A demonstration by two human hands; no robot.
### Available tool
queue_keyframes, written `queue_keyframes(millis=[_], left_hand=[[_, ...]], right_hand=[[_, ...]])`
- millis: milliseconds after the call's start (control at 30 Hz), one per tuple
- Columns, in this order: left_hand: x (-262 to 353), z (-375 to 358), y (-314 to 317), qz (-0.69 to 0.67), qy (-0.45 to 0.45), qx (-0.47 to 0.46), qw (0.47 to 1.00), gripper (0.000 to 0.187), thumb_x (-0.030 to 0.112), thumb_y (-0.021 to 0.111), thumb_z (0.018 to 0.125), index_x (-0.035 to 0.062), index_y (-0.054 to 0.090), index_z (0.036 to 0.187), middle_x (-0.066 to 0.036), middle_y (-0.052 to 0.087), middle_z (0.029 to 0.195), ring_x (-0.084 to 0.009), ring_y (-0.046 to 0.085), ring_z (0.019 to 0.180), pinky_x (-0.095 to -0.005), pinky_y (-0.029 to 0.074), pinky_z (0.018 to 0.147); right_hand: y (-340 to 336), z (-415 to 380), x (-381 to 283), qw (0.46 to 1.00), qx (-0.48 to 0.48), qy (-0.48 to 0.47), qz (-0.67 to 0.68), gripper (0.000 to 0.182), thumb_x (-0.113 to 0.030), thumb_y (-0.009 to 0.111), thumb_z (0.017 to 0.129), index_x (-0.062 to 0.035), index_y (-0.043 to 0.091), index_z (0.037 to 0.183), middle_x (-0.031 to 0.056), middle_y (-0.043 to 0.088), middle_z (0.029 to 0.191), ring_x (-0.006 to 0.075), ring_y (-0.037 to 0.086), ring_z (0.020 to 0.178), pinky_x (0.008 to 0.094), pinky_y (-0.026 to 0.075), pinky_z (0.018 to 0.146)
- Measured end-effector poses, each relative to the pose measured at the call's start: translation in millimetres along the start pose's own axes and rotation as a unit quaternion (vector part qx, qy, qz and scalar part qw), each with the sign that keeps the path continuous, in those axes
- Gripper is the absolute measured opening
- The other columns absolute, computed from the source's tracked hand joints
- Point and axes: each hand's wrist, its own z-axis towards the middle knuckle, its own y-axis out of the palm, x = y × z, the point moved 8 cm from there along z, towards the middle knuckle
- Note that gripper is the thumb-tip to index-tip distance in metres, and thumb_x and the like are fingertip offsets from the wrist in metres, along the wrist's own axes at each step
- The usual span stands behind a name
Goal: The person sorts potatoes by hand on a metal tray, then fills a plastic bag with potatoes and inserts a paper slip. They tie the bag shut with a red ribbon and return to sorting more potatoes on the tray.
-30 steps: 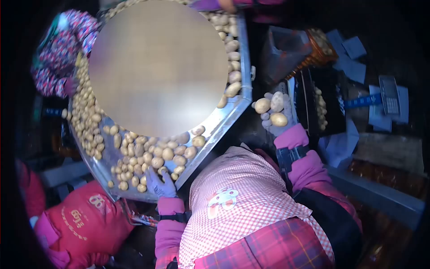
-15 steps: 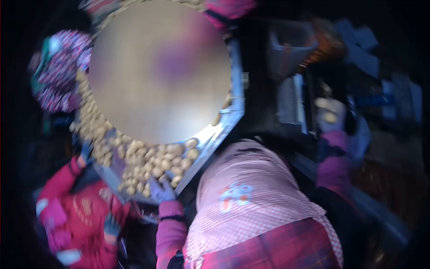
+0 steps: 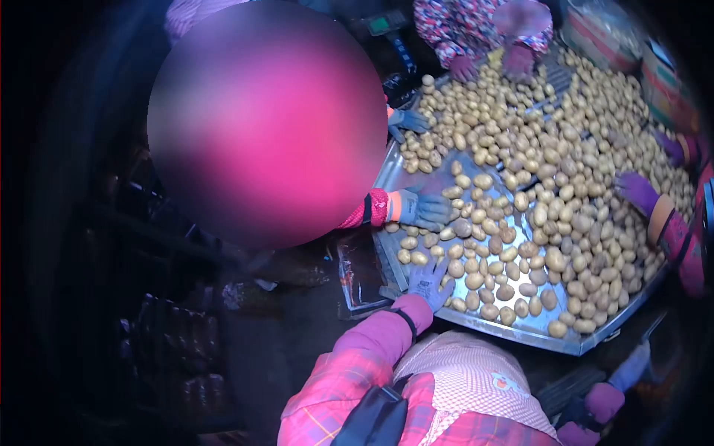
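Observation:
My left hand, in a pale lavender glove, rests at the near left rim of a metal table. Its fingers are stretched out and touch potatoes there. Low on the right, beyond the table's near edge, my right hand hangs in a similar glove. Its fingers are too dim and blurred to read, and I cannot make out whether anything is in it. Loose potatoes of mixed sizes cover most of the tabletop, thickest at the far and right sides.
A co-worker's blue-gloved hand lies just beyond my left hand. Other people's gloved hands reach in from the right and the far side. Filled sacks stand at the far right. A dark crate sits left of the table.
The view has swung left, so the table now appears on the right. My right hand, which held potatoes out at the right, is now lower. My left hand stays at the rim.

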Motion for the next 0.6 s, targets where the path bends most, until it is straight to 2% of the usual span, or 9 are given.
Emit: queue_keyframes(millis=[33,67,133,167,200,300,367,567,600], left_hand=[[-1,-1,4,0.001,-0.006,-0.019,1.0,0.064,0.043,0.058,0.084,0.0122,0.044,0.138,-0.022,0.047,0.133,-0.0418,0.05,0.11,-0.0533,0.038,0.094],[-3,-4,4,-0.004,0.014,0.013,1.0,0.064,0.041,0.058,0.084,0.0124,0.043,0.138,-0.021,0.047,0.133,-0.0415,0.05,0.109,-0.0537,0.038,0.093],[-4,-4,-2,-0.019,0.002,0.018,1.0,0.063,0.041,0.058,0.084,0.0122,0.043,0.138,-0.021,0.047,0.133,-0.0412,0.05,0.109,-0.0537,0.038,0.092],[-5,-6,-4,-0.028,-0.006,0.005,1.0,0.063,0.04,0.058,0.084,0.0119,0.043,0.138,-0.021,0.047,0.133,-0.0409,0.05,0.11,-0.0537,0.038,0.092],[-7,-6,-6,-0.051,-0.01,-0.009,0.999,0.062,0.04,0.058,0.084,0.0115,0.045,0.136,-0.02,0.046,0.133,-0.0396,0.049,0.112,-0.0521,0.038,0.093],[-8,-6,-8,-0.048,-0.009,-0.034,0.998,0.06,0.04,0.058,0.084,0.011,0.045,0.135,-0.021,0.045,0.134,-0.0382,0.048,0.113,-0.0501,0.037,0.093],[-11,-8,-7,-0.045,-0.003,-0.006,0.999,0.059,0.04,0.058,0.084,0.0109,0.046,0.134,-0.021,0.045,0.134,-0.0365,0.048,0.113,-0.0493,0.037,0.092],[-5,-4,-10,-0.066,0.007,-0.035,0.997,0.058,0.041,0.058,0.084,0.0111,0.049,0.133,-0.021,0.044,0.135,-0.0386,0.046,0.117,-0.0513,0.036,0.094],[-2,-4,-10,-0.079,0.034,0.011,0.996,0.058,0.041,0.058,0.084,0.0122,0.049,0.133,-0.021,0.044,0.135,-0.04,0.044,0.12,-0.0521,0.035,0.096]], right_hand=[[32,-7,-49,0.995,-0.021,-0.091,-0.045,0.038,-0.02,0.044,0.099,0.0039,0.051,0.128,0.0148,0.055,0.127,0.0248,0.051,0.116,0.0344,0.039,0.102],[72,-12,-61,0.992,-0.076,-0.039,0.091,0.036,-0.018,0.046,0.098,0.0046,0.052,0.126,0.0162,0.055,0.125,0.0255,0.051,0.116,0.0346,0.038,0.103],[126,-46,-115,0.982,-0.135,-0.134,-0.022,0.035,-0.015,0.049,0.096,0.0036,0.052,0.125,0.0167,0.056,0.124,0.0285,0.052,0.117,0.0368,0.038,0.103],[151,-61,-112,0.971,-0.146,-0.188,-0.021,0.032,-0.015,0.05,0.096,0.0031,0.055,0.122,0.0175,0.058,0.121,0.0309,0.053,0.115,0.0387,0.038,0.103],[158,-78,-154,0.953,-0.154,-0.247,-0.081,0.027,-0.014,0.054,0.093,0.0013,0.059,0.115,0.0191,0.059,0.119,0.0345,0.054,0.113,0.0425,0.038,0.103],[171,-107,-188,0.898,-0.15,-0.363,-0.197,0.025,-0.015,0.057,0.09,-0.0006,0.061,0.109,0.0201,0.06,0.116,0.0361,0.054,0.111,0.0454,0.039,0.101],[173,-105,-192,0.904,-0.149,-0.351,-0.192,0.024,-0.016,0.058,0.088,-0.0013,0.062,0.107,0.0199,0.06,0.114,0.036,0.055,0.111,0.0459,0.04,0.1],[173,-103,-185,0.92,-0.138,-0.31,-0.195,0.023,-0.016,0.059,0.087,-0.0018,0.063,0.104,0.0187,0.061,0.113,0.0359,0.055,0.11,0.0466,0.04,0.098],[170,-104,-188,0.92,-0.12,-0.321,-0.191,0.02,-0.015,0.059,0.087,-0.002,0.063,0.102,0.0187,0.061,0.11,0.0357,0.056,0.108,0.0464,0.041,0.097]])
